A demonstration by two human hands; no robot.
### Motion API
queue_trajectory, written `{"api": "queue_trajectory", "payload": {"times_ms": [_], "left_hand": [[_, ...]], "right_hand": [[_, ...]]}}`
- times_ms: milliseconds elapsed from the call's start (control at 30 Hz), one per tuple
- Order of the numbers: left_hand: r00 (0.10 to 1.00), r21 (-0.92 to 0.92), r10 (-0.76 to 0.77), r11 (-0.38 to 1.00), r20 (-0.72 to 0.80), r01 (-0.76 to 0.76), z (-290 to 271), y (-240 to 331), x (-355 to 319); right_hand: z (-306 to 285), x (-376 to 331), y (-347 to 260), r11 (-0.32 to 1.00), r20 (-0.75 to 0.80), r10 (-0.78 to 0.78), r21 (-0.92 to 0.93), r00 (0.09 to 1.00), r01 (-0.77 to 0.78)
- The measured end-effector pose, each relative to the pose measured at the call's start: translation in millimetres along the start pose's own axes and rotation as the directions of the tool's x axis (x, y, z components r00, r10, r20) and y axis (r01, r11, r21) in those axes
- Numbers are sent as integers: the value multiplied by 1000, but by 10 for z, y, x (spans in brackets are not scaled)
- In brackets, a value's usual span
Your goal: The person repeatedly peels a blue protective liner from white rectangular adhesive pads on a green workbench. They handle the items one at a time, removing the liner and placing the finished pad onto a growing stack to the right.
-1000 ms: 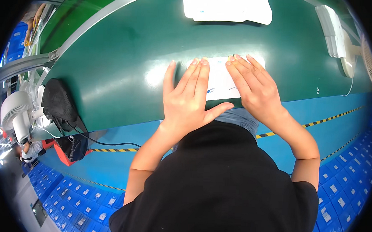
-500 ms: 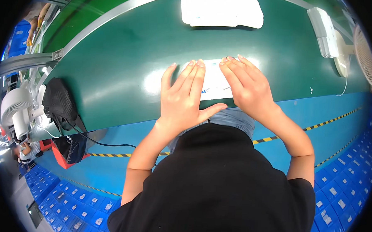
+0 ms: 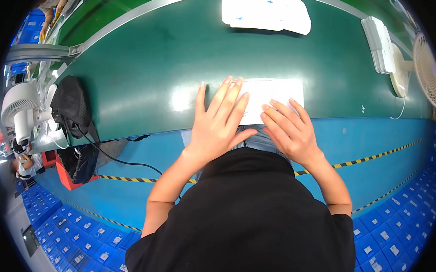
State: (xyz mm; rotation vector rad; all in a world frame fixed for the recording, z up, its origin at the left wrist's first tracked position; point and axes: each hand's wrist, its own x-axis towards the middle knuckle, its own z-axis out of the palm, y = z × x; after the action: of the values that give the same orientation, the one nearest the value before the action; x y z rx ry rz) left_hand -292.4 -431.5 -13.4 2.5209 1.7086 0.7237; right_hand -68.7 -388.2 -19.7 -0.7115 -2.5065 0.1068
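Note:
A flat white piece (image 3: 273,87), like a sheet or a flattened pouch, lies on the green table near its front edge. My left hand (image 3: 217,121) rests over its left end, palm down, with the fingers spread and the thumb pointing right. On its near right part lies my right hand (image 3: 293,132), fingers stretched out and slightly apart. Neither hand grips anything. Part of the white piece is hidden under both hands. Farther back on the table (image 3: 148,69) lies a pile of similar white flat pieces (image 3: 267,14) with small blue marks.
White flat packs (image 3: 379,46) stand at the right beside a cream fan (image 3: 427,72). At the left are another white fan (image 3: 20,100) and a black mesh bag (image 3: 73,105). A red crate (image 3: 68,173) sits below, and blue boxes (image 3: 87,237) cover the floor behind.
My right hand has slid toward me from the far edge of the white piece, baring more of its right side. My left hand stays on the left end, with its fingers spread wider.

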Motion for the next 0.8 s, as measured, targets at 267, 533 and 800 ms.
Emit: {"api": "queue_trajectory", "payload": {"times_ms": [267, 533, 800], "left_hand": [[951, -72, 191, 974, -245, -214, 89, -27, -134], [942, -50, 203, 973, -267, -223, 99, -47, -106], [910, -5, 217, 972, -353, -234, 46, -73, -36]], "right_hand": [[25, -27, 60, 999, -73, -41, 25, 996, 43], [26, 48, 81, 996, -128, -88, -13, 988, 87], [6, 164, 114, 993, -190, -114, -45, 975, 107]]}}
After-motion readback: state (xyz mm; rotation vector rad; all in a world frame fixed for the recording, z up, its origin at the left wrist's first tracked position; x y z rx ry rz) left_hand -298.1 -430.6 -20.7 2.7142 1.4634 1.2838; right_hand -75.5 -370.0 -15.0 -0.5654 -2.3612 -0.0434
